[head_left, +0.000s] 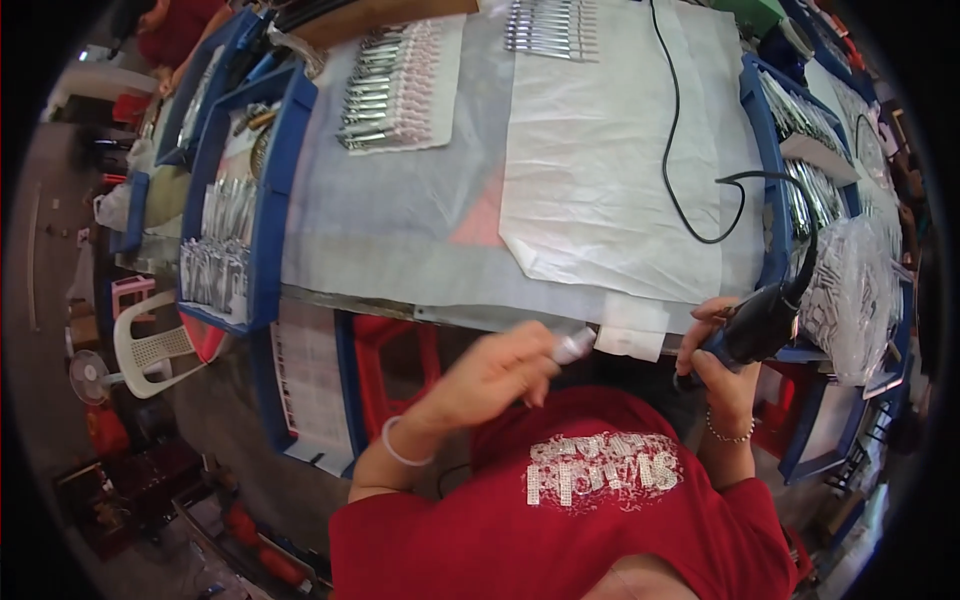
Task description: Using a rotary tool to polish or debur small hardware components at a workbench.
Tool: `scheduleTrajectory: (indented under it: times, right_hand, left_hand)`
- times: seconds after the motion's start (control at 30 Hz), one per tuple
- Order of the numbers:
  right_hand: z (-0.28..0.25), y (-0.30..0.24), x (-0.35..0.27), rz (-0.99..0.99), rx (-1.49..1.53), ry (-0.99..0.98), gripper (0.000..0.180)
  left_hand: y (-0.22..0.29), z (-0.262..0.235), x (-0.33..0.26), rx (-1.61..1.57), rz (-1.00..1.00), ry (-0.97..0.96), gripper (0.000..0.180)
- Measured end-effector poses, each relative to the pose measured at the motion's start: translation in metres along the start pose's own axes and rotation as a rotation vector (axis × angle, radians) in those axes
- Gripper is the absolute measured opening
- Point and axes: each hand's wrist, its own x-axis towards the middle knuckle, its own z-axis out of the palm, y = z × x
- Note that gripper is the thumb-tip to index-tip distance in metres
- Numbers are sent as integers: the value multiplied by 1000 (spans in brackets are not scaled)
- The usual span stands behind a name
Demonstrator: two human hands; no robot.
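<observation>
My left hand is closed around a small shiny silvery piece, which is blurred and juts from the fingertips just off the table's front edge. Its exact kind does not show. In my right hand is a black corded power tool, gripped around its body; its working end is partly hidden by the fingers. A black cord runs from the tool across the table. Between the hands, a small white cloth or paper hangs over the table edge.
White sheets cover the table. Rows of shiny metal pieces lie at the far left, with another row at the far middle. Blue trays of metal pieces stand left and right. Clear plastic bags bulge beside the right tray.
</observation>
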Motion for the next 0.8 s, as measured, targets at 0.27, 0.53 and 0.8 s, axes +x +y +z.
scheduleTrajectory:
  times: [0.27,0.53,0.8]
  right_hand:
    - [5,9,-17,128,62,30,42]
    - [9,5,-32,181,14,64,41]
    - [14,5,-28,207,-93,47,39]
  left_hand:
    - [76,-197,52,555,326,581,21]
    - [93,-308,102,877,57,328,15]
    - [91,-316,108,872,49,305,16]
